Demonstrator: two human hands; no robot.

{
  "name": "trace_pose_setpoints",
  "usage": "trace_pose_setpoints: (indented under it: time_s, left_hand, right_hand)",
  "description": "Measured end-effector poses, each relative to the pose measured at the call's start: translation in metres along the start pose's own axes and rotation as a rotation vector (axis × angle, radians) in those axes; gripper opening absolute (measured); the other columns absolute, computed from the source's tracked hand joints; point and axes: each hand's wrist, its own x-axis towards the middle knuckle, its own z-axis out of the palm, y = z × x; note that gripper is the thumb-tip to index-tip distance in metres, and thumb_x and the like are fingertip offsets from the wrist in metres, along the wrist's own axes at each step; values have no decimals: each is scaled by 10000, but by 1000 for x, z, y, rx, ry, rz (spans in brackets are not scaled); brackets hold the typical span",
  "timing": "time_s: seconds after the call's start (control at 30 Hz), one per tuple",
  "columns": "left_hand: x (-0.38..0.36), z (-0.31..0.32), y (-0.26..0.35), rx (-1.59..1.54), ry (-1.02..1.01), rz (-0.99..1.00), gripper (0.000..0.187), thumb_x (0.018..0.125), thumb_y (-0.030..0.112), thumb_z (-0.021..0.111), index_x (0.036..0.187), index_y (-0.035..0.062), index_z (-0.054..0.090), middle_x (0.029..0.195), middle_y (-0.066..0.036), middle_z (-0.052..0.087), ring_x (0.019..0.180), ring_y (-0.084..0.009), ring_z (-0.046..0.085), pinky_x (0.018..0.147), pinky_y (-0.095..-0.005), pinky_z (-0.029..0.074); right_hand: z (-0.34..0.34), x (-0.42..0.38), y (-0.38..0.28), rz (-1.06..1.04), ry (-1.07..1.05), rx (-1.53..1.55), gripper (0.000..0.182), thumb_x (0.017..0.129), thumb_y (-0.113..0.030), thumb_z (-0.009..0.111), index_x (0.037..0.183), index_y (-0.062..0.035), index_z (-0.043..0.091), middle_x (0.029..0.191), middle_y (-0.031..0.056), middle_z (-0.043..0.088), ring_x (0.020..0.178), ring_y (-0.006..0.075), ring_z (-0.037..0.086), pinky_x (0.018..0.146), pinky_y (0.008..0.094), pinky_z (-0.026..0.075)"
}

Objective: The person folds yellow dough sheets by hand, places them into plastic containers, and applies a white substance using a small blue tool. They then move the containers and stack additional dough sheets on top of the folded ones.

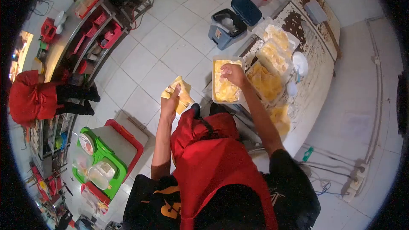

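My left hand point(171, 98) is closed on a floppy yellow and white sheet point(184, 96), held up over the tiled floor. Over a rectangular plastic tub point(214, 96) of yellow and white pieces point(226, 89), my right hand point(233, 75) has its fingers bent, at the upper part of the contents. Whether those fingers grip a piece is too small to tell. To the right of this tub stand more tubs with similar yellow contents point(264, 81), point(275, 57), and further yellow pieces point(280, 119) lie nearer my right arm.
A worn table point(315, 81) holds a white bowl point(300, 63). Beyond the tubs is an open grey bin point(228, 27). At left, a person in red point(36, 98) stands by metal shelves point(81, 38); a green tray point(110, 162) tops a large box.
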Motion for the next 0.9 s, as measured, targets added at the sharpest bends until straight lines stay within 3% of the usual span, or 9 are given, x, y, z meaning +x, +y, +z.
trace_pose_setpoints:
  time_s: [0.07,0.23,0.33,0.4,0.47,0.67,0.73,0.83,0.9]
  left_hand:
    - [-5,0,2,-5,-6,-37,292,951,235,681,1151,33,616,967,-20,649,794,-113,602,671,-278,508]
    - [-7,7,-3,-50,-40,-93,354,933,272,697,1167,28,595,974,-70,660,773,-154,640,656,-306,556]
    - [-21,35,9,26,-16,-84,276,931,231,704,1115,40,626,929,-24,663,774,-127,644,641,-303,541]
    - [-23,48,15,151,-86,-63,252,933,217,700,1094,36,632,918,-18,664,776,-121,640,635,-297,538]
    - [-22,59,13,45,-119,-95,212,937,196,694,1062,35,636,904,-12,660,791,-112,635,662,-278,532]
    - [-17,74,15,-32,-263,-59,147,980,155,620,1061,32,621,938,-22,654,819,-105,633,707,-276,542]
    - [-15,75,16,-90,-320,-58,229,1009,227,570,1105,20,596,971,-71,665,858,-156,667,745,-307,570]
    - [0,77,1,-305,-257,-195,435,1043,412,437,1197,20,546,1145,-173,647,1004,-276,673,839,-397,578]
    - [15,76,-25,-392,-310,-263,482,1037,455,416,1216,24,542,1165,-167,642,1039,-288,657,884,-434,556]
  right_hand:
    - [0,-7,-7,-172,271,3,272,749,-20,783,1004,-11,688,908,115,710,857,195,680,790,321,521]
    - [2,-22,-18,-61,489,204,251,806,-56,745,1040,5,679,971,143,702,897,222,679,800,335,546]
    - [-9,-55,-105,34,399,184,288,813,-72,747,1083,-12,666,1011,143,688,931,214,673,825,336,538]
    - [10,-81,-138,-223,310,243,336,819,-75,747,1135,-22,645,1083,158,672,982,231,666,864,346,529]
    - [13,-94,-175,-214,280,187,348,824,-73,744,1152,-28,637,1105,161,663,999,242,660,876,355,523]
    - [11,-101,-165,-155,428,79,394,820,-84,764,1184,-27,624,1056,156,691,946,272,686,804,357,533]
    - [1,-102,-161,-81,441,112,353,852,-67,717,1189,-32,619,1058,191,687,946,306,693,821,386,540]
    - [-15,-104,-169,-234,532,-50,331,872,-71,708,1186,-9,624,1052,154,704,903,273,710,779,362,544]
    - [-29,-111,-191,-196,339,-74,345,870,-68,705,1197,-3,616,1085,159,699,922,280,706,789,356,548]
